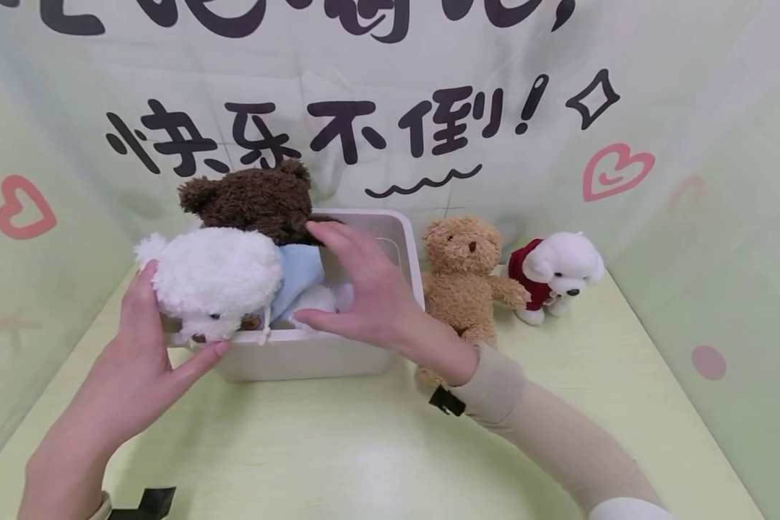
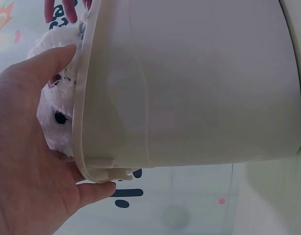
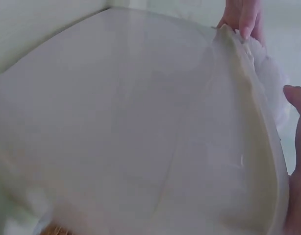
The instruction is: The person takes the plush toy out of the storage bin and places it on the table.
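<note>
A white plush toy (image 1: 214, 278) in light blue clothing lies in a white plastic bin (image 1: 305, 359), its fluffy head at the front left rim. My left hand (image 1: 136, 354) holds that head at the bin's left corner, thumb across the front and fingers round the side. In the left wrist view, one fingertip reaches past the rim's corner. Over the bin, my right hand (image 1: 370, 289) spreads its thumb and fingers apart above the plush toy's body, with nothing gripped. Behind the white head, a dark brown teddy bear (image 1: 260, 202) sticks up from the bin.
Right of the bin sits a light brown teddy bear (image 1: 464, 282), partly hidden by my right forearm. Farther right stands a white plush dog (image 1: 559, 271) in a dark red top. The pale table (image 1: 338, 448) runs back to a printed cloth backdrop (image 1: 526, 166).
</note>
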`<move>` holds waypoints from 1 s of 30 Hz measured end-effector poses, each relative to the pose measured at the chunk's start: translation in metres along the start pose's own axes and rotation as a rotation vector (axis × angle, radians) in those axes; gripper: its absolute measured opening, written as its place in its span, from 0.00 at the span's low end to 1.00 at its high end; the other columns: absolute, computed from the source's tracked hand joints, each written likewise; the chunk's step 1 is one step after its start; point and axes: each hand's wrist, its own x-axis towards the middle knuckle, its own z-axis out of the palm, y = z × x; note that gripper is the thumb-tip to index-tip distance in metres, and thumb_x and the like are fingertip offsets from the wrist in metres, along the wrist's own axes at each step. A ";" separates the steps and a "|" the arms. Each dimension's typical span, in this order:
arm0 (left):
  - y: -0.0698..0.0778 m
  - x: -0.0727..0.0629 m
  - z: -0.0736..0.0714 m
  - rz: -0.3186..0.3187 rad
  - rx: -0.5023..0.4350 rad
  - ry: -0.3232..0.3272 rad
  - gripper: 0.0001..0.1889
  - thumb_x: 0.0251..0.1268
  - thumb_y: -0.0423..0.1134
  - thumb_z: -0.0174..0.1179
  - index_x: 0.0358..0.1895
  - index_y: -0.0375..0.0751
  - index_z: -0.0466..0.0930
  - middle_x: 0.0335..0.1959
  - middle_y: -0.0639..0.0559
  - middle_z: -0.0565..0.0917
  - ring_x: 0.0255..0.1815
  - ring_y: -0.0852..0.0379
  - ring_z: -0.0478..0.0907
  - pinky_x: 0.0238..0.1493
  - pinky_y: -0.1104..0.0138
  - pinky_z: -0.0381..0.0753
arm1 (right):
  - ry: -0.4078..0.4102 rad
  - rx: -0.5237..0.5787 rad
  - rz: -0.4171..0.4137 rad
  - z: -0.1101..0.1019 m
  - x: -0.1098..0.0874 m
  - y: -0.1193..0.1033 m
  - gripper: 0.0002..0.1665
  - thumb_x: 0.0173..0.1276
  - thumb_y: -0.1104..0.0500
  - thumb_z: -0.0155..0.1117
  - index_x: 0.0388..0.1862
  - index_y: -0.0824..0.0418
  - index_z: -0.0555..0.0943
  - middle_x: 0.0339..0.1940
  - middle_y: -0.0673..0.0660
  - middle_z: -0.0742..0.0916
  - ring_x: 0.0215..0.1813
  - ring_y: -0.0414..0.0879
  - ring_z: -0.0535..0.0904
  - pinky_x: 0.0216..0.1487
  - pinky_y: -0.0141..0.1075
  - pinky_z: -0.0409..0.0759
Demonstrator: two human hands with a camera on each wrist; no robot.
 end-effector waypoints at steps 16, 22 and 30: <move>-0.002 0.002 0.001 0.014 0.008 0.000 0.65 0.60 0.46 0.75 0.83 0.53 0.26 0.80 0.30 0.44 0.47 0.18 0.73 0.33 0.29 0.71 | -0.230 -0.029 0.106 0.035 0.033 -0.019 0.60 0.53 0.41 0.84 0.79 0.51 0.63 0.80 0.59 0.63 0.77 0.51 0.62 0.64 0.38 0.75; -0.002 0.002 0.001 0.007 0.003 -0.017 0.65 0.60 0.46 0.75 0.83 0.54 0.25 0.80 0.30 0.44 0.48 0.21 0.72 0.34 0.32 0.72 | -0.298 -0.048 0.049 0.043 0.041 -0.020 0.54 0.58 0.46 0.82 0.79 0.52 0.64 0.82 0.60 0.60 0.76 0.51 0.64 0.69 0.36 0.68; -0.003 0.001 0.002 0.025 -0.025 -0.009 0.64 0.61 0.45 0.74 0.83 0.55 0.26 0.80 0.32 0.44 0.54 0.24 0.68 0.38 0.34 0.69 | -0.418 -0.189 0.034 0.046 0.053 -0.021 0.54 0.63 0.39 0.76 0.83 0.42 0.59 0.84 0.54 0.55 0.72 0.51 0.68 0.40 0.37 0.82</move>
